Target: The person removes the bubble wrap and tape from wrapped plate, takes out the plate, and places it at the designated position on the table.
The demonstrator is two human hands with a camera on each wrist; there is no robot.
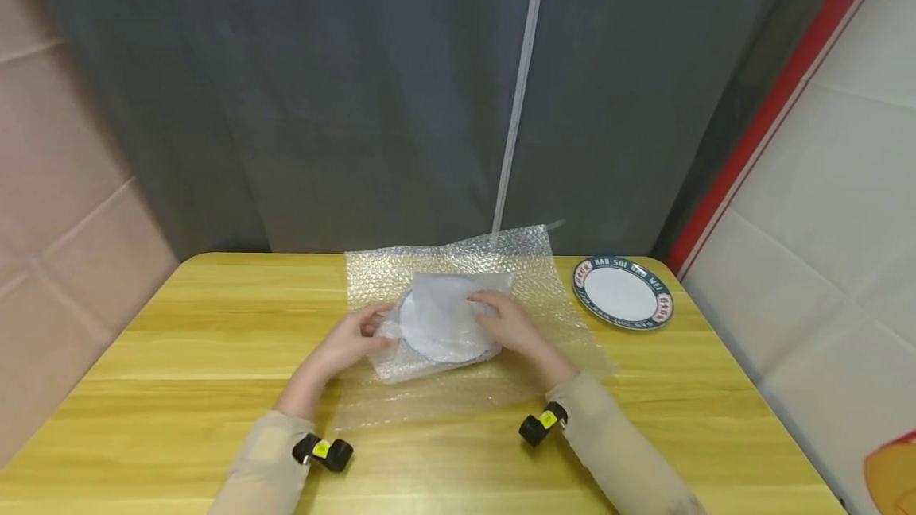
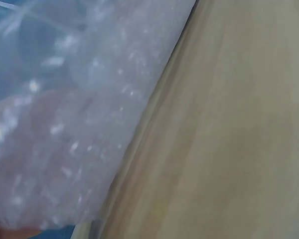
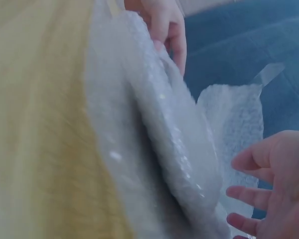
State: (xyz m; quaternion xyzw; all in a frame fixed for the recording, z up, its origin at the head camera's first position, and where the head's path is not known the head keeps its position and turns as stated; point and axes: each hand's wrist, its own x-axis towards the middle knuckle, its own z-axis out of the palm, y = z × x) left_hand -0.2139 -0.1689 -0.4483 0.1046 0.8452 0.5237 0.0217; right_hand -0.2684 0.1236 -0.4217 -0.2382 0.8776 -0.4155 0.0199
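Observation:
A round plate [image 1: 436, 328], pale through its covering, lies in a folded bubble-wrap layer [image 1: 401, 368] on a larger bubble-wrap sheet [image 1: 379, 276]. At the left edge of this bundle, my left hand [image 1: 352, 338] pinches the bubble wrap between thumb and fingers. My right hand [image 1: 510, 323] is over the bundle's right side in the head view. In the right wrist view, the fingers [image 3: 251, 196] of that hand are spread, with a gap to the wrapped bundle [image 3: 174, 134]. Bubble wrap [image 2: 84, 109] covers much of the left wrist view and blurs what is behind.
To the right on the wooden table [image 1: 179, 388] lies a white plate [image 1: 621, 294] with a dark patterned rim. A strip of clear tape [image 3: 270, 73] sticks out from the sheet's far corner. A dark curtain [image 1: 358, 102] hangs behind the table, with a pale wall at either side.

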